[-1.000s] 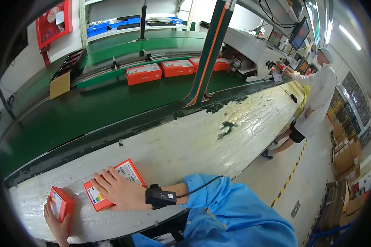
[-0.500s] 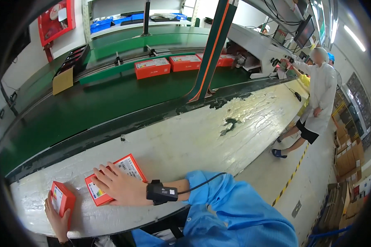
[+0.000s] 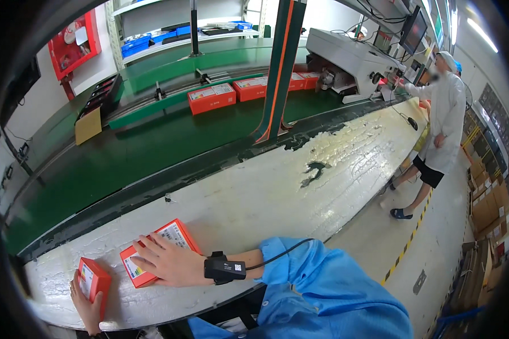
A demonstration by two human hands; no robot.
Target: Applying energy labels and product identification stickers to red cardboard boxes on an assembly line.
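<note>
At the left end of the white work surface (image 3: 237, 209), a red box (image 3: 100, 277) with a label on its side stands between the thumb and fingers of my left hand (image 3: 86, 305). My right hand (image 3: 172, 263) lies flat, fingers spread, across the top of a second red box (image 3: 185, 233). That box carries a white label with printing and coloured bars, partly covered by my fingers. A gap of bare surface separates the two boxes. A black device with a cable (image 3: 224, 268) is strapped to my right wrist.
Beyond the surface runs a green conveyor (image 3: 147, 152) with several red boxes (image 3: 212, 99) in a row. A green post (image 3: 277, 73) rises at its near edge. A white machine (image 3: 350, 62) stands far right, beside a person in a white coat (image 3: 444, 118). Cardboard cartons (image 3: 488, 212) are stacked at right.
My view has shifted slightly, so the whole scene sits a little differently. Both hands keep the same hold and place on the two boxes.
</note>
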